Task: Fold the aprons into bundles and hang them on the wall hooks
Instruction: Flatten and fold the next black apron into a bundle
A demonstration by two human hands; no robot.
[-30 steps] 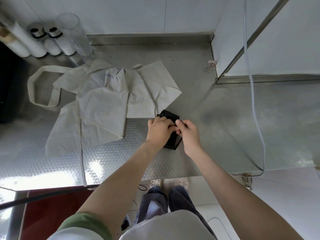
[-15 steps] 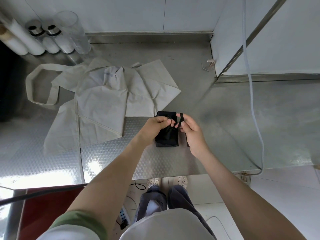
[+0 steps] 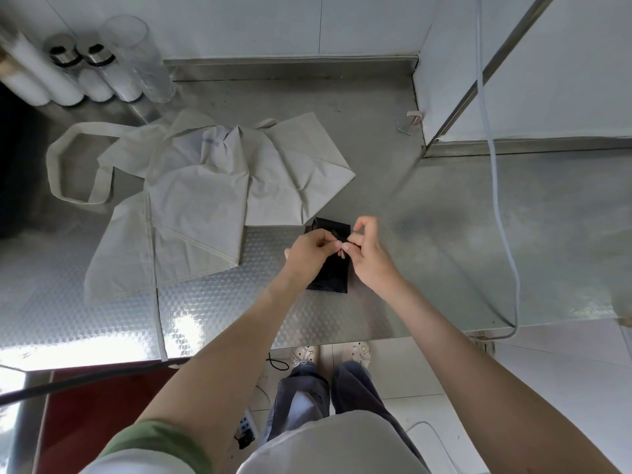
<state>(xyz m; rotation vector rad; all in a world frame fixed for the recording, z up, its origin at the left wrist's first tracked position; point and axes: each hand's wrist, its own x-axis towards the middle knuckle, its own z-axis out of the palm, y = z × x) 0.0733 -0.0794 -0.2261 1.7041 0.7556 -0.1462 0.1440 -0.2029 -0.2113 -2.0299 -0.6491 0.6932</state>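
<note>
A small black apron bundle (image 3: 331,271) lies on the steel counter (image 3: 478,241) near its front edge. My left hand (image 3: 309,249) and my right hand (image 3: 364,249) meet just above it, and each pinches the bundle's thin black strap with fingertips. The strap itself is mostly hidden by my fingers. A beige apron (image 3: 201,200) lies spread and partly folded to the left, its neck loop (image 3: 65,165) stretched toward the counter's left end. A small wall hook (image 3: 413,118) sticks out at the corner of the right wall.
Several white and clear cylinders (image 3: 89,73) stand at the back left. A pale cable (image 3: 496,172) hangs down the right side across the counter. My feet, a power strip (image 3: 246,429) and cords show on the tiled floor below the counter's edge.
The black bundle has turned to lie lengthwise. Both hands have risen slightly off it and now pinch the strap between fingertips over its top half.
</note>
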